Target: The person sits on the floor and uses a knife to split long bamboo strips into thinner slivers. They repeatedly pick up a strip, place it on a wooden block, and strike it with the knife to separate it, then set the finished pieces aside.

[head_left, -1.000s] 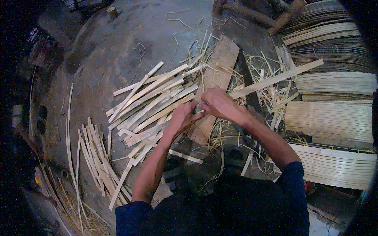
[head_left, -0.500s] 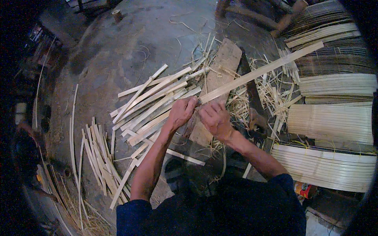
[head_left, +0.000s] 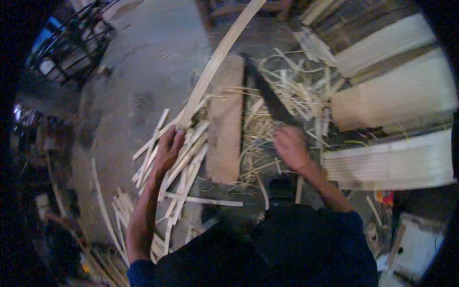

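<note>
A long, pale bamboo strip (head_left: 222, 52) slants up and away from my left hand (head_left: 169, 146), whose fingers close on its near end. Beneath that hand lies a loose pile of cut bamboo strips (head_left: 184, 160). My right hand (head_left: 290, 147) has curled fingers and is slightly blurred; what it holds, if anything, is hidden. It is at the near end of a dark blade (head_left: 275, 98) shaped like a handsaw, covering where the handle would be. A flat wooden plank (head_left: 224, 129) lies between my hands, with thin shavings (head_left: 258, 126) beside it.
Stacked bundles of pale slats (head_left: 392, 91) line the right side, with a slatted mat (head_left: 387, 167) nearest. More strips (head_left: 124, 210) lie at the lower left. A wooden bench (head_left: 244, 8) stands at the far edge. Dark clutter (head_left: 79, 40) fills the far left.
My hands have moved apart: the left went left with the bamboo strip, now steeper, and the right went right to the dark blade's near end. The whole view has turned.
</note>
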